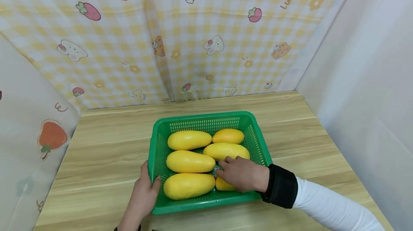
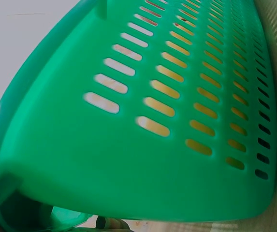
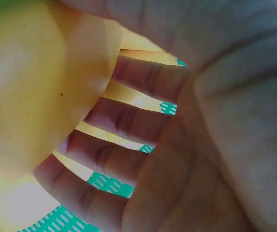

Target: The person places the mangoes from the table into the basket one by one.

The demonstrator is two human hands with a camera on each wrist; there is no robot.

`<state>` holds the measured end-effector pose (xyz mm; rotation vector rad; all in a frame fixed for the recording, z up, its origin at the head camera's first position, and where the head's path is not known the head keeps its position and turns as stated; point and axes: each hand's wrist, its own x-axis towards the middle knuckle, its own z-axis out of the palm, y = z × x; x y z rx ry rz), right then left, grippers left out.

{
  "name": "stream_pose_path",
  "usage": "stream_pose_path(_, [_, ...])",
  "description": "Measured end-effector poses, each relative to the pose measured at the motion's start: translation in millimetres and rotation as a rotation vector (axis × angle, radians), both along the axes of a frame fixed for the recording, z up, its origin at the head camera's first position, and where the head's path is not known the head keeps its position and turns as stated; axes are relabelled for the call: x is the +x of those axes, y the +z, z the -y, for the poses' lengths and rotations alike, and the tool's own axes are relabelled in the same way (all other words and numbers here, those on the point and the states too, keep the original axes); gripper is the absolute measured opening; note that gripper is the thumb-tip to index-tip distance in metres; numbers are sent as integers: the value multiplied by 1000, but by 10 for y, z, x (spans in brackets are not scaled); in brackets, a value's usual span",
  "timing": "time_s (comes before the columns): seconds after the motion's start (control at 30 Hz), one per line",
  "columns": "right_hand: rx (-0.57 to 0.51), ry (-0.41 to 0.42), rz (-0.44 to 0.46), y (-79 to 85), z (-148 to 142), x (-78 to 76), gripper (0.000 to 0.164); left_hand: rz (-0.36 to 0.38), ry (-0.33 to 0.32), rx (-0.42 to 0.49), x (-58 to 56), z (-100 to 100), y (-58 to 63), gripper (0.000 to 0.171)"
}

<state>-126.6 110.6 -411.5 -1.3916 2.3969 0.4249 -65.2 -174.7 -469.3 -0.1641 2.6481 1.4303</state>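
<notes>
A green plastic basket holds several smooth, yellow, oblong fruits, which look like papayas or melons. At the basket's left side, my left hand grips the rim, thumb over the inside. The slotted basket wall fills most of the left wrist view, where the hand itself hardly shows. My right hand reaches into the near right part of the basket. Its fingers and thumb curl round a yellow fruit, mostly covered by the hand in the head view. Its fingertips come close to the middle right fruit.
Three larger yellow fruits line the basket's left half, the nearest one at the front. A smaller orange-yellow fruit lies at the back right. The wooden table meets a checked curtain behind and a white wall at right.
</notes>
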Motion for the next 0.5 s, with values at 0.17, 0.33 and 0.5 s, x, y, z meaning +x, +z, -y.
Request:
stream_pose_path(0.17, [22, 3, 0, -9, 24, -10, 40, -1, 2, 12, 6, 0, 10, 58])
stream_pose_path(0.33, [36, 17, -2, -13, 33, -17, 40, -2, 7, 19, 2, -5, -1, 57])
stream_pose_path(0.5, [40, 15, 15, -27, 41, -12, 42, 0, 4, 21, 1, -7, -10, 57])
